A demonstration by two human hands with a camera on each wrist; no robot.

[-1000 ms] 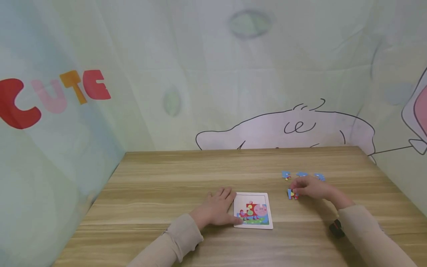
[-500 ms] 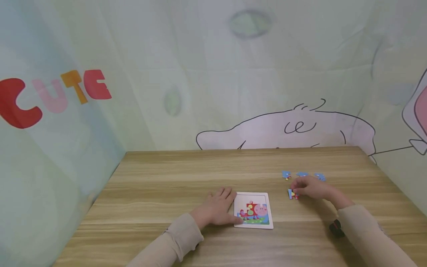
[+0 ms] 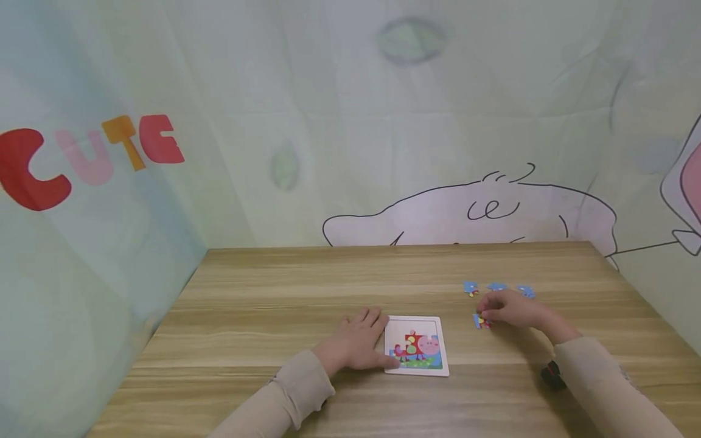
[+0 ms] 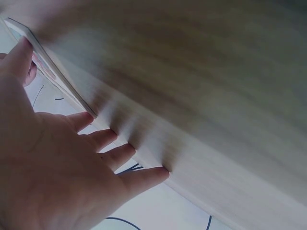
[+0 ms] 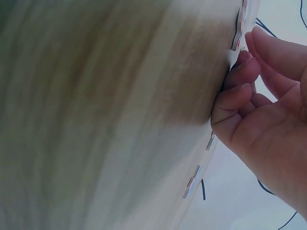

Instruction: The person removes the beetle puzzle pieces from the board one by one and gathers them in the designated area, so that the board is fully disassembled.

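A white-framed puzzle board [image 3: 444, 359] lies on the table, partly filled with a pink pig-like figure in red on green and blue. My left hand [image 3: 353, 344] rests flat at its left side, the thumb lying over the lower left corner. Its fingers [image 4: 117, 158] are straight and spread, tips down on the wood. To the right of the board, my right hand [image 3: 512, 308] pinches a small blue, yellow and red puzzle piece [image 3: 479, 321] between thumb and fingertips. The remaining fingers [image 5: 232, 103] are curled against the table.
Behind the right hand sit three blue puzzle pieces in a row: a left one [image 3: 470, 288], a middle one [image 3: 497, 286] and a right one [image 3: 526, 291]. A small black object [image 3: 553, 375] shows by the right cuff. A printed curtain [image 3: 350, 121] hangs behind the wooden table [image 3: 274, 286].
The puzzle piece at my right fingertips has shifted and turned very slightly, its left side now lower in view. The left hand and board stay put.
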